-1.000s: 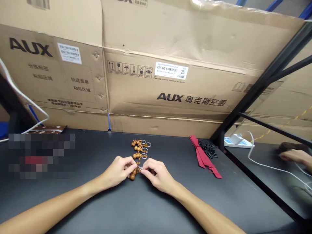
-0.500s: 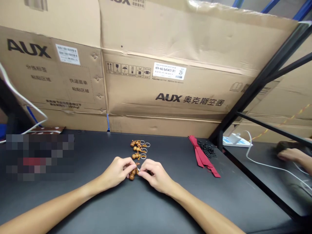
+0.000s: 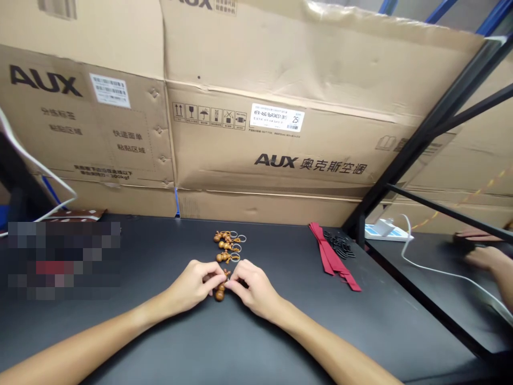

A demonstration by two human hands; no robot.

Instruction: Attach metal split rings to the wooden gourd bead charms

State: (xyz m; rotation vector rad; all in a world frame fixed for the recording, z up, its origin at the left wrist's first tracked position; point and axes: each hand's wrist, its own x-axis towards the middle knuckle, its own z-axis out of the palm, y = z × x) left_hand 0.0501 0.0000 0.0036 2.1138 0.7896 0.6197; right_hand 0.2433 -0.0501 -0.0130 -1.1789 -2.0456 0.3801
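Low over the black table, my left hand (image 3: 200, 282) and my right hand (image 3: 250, 286) meet fingertip to fingertip. Between them is a small brown wooden gourd keychain (image 3: 219, 294), its round end showing below the fingers. The left thumb and forefinger pinch its upper part. Closed in a pinch, the right fingers hold a bit of its metal ring, which is mostly hidden. Just beyond the hands lie several more gourd keychains (image 3: 224, 245) with orange cords and silver rings, in a short column.
Red ribbon strips (image 3: 332, 256) and a pile of black clips or loops (image 3: 340, 245) lie to the right. Cardboard (image 3: 256, 144) walls the back. A black metal frame (image 3: 401, 144) rises at right; beyond it are a white power strip (image 3: 387, 231) and another person's hand (image 3: 483, 258).
My two hands have drawn slightly closer together around the keychain, and its round end sits a little lower. At far right the other person's hand has shifted.
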